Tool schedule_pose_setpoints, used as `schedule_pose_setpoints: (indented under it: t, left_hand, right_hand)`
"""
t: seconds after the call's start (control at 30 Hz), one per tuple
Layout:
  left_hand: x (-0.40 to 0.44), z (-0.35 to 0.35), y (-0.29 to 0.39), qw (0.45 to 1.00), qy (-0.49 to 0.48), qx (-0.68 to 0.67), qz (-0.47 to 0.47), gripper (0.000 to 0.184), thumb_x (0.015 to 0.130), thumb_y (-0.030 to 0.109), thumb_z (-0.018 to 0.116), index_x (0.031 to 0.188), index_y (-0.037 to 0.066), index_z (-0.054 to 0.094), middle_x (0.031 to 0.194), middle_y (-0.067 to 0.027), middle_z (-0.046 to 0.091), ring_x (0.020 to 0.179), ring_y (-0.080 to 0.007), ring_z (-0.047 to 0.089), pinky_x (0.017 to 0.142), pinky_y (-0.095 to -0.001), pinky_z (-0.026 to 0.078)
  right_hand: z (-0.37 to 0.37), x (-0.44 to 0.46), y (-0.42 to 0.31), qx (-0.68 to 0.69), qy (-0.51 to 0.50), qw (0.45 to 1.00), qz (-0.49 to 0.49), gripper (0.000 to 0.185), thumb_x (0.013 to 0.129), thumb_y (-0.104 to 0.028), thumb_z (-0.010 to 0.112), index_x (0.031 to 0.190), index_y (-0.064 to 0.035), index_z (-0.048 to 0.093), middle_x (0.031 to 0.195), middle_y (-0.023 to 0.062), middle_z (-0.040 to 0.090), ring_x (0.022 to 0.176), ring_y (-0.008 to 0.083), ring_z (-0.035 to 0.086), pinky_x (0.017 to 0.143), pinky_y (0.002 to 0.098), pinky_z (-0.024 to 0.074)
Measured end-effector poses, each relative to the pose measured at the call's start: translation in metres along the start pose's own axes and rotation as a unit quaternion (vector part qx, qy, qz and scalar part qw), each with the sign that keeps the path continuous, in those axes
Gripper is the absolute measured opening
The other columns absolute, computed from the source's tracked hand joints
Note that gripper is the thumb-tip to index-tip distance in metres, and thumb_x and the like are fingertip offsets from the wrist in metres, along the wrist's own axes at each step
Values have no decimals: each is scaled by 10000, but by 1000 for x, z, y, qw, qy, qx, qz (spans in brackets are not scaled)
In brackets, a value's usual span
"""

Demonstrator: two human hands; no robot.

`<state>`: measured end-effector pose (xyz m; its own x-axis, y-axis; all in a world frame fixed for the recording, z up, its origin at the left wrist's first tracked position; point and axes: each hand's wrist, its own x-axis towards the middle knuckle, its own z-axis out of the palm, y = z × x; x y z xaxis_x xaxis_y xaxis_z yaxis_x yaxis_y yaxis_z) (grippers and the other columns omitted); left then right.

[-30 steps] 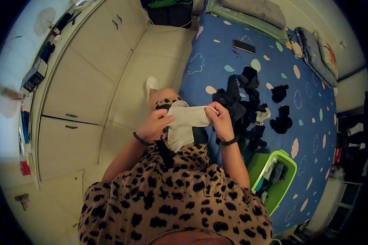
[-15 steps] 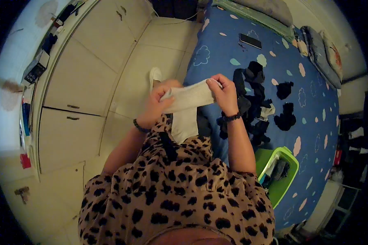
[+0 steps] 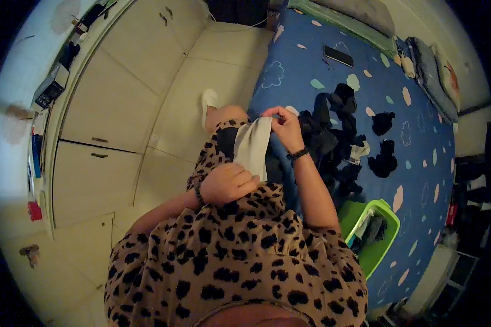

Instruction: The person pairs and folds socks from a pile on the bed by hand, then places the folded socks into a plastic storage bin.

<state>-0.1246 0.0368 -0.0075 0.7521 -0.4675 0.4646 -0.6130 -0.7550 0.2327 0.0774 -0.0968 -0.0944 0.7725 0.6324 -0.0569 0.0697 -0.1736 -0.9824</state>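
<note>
A white sock (image 3: 251, 148) lies spread over my lap, its upper end raised slightly. My right hand (image 3: 286, 131) pinches the top right corner between thumb and fingers. Down at the lower end, my left hand (image 3: 229, 184) rests with curled fingers on the cloth; its fingertips are partly hidden. Beneath the white sock, some dark cloth (image 3: 227, 143) shows on my thigh. Several dark socks (image 3: 333, 131) lie in a loose heap on the bed to the right of my right hand, with a whitish piece (image 3: 359, 151) among them.
A green basket (image 3: 384, 240) holding clothes stands on the blue bed (image 3: 420, 180) by my right elbow. Two dark bundles (image 3: 383, 124) sit beyond the heap. A phone (image 3: 338, 56) lies farther up. Pale cabinets (image 3: 98, 109) line the left side.
The white sock, held stretched in the air between both hands, has come down onto my lap. My left hand has moved down toward my body; my right hand has shifted slightly left and down.
</note>
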Motion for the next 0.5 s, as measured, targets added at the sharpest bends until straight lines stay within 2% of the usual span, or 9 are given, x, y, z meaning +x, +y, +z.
schedule_pose_setpoints:
  t: [0.07, 0.1, 0.17, 0.27, 0.4, 0.47, 0.5]
  left_hand:
    - [-12, 21, 0, 998, -22, 40, 32, 192, 771, 166, 599, 941, 77, 617, 793, -14, 535, 734, -172, 557, 664, -295, 443]
    - [-14, 23, 0, 998, -22, 40, 31, 192, 771, 166, 599, 941, 77, 617, 793, -14, 535, 734, -172, 557, 664, -295, 443]
    - [-16, 26, 2, 998, -42, 40, 21, 156, 767, 163, 585, 901, 86, 606, 802, -9, 536, 749, -167, 556, 685, -286, 439]
    - [-18, 28, 3, 998, -44, 49, 17, 154, 754, 170, 584, 884, 91, 598, 800, -8, 535, 748, -167, 554, 696, -288, 438]
    - [-20, 31, 2, 995, -77, 62, 4, 152, 783, 205, 606, 878, 86, 593, 819, -33, 554, 754, -188, 569, 707, -296, 439]
    - [-21, 34, 0, 979, -168, -57, -101, 129, 841, 195, 606, 905, 82, 611, 871, -68, 586, 785, -231, 593, 749, -333, 459]
    - [-20, 34, -3, 979, -167, -55, -101, 129, 841, 195, 606, 905, 82, 611, 871, -68, 586, 785, -231, 593, 749, -333, 459]
  right_hand:
    - [7, 1, 12, 129, -17, 989, -70, 94, 836, 30, 628, 913, -22, 619, 991, 102, 672, 901, 144, 621, 801, 269, 496]
    - [8, 1, 18, 129, -18, 989, -70, 94, 836, 30, 628, 913, -22, 619, 991, 102, 672, 901, 144, 621, 801, 269, 496]
    - [9, 1, 30, 222, -60, 972, -52, 85, 834, 32, 620, 889, -23, 585, 1050, 121, 665, 959, 163, 623, 847, 285, 500]
    - [11, -2, 22, 249, -97, 962, -58, 80, 845, 39, 603, 867, -31, 573, 1088, 124, 650, 970, 162, 611, 858, 288, 489]
    - [15, 1, 31, 185, -132, 972, -61, 66, 863, 22, 596, 869, -35, 563, 1125, 116, 637, 971, 148, 597, 861, 274, 475]
    - [17, 3, 38, 133, -113, 980, -96, 61, 885, -85, 625, 885, -37, 587, 982, 35, 661, 891, 107, 573, 792, 259, 468]
    - [16, 5, 36, 132, -115, 980, -98, 61, 885, -85, 625, 885, -37, 587, 982, 35, 661, 891, 107, 573, 792, 259, 468]
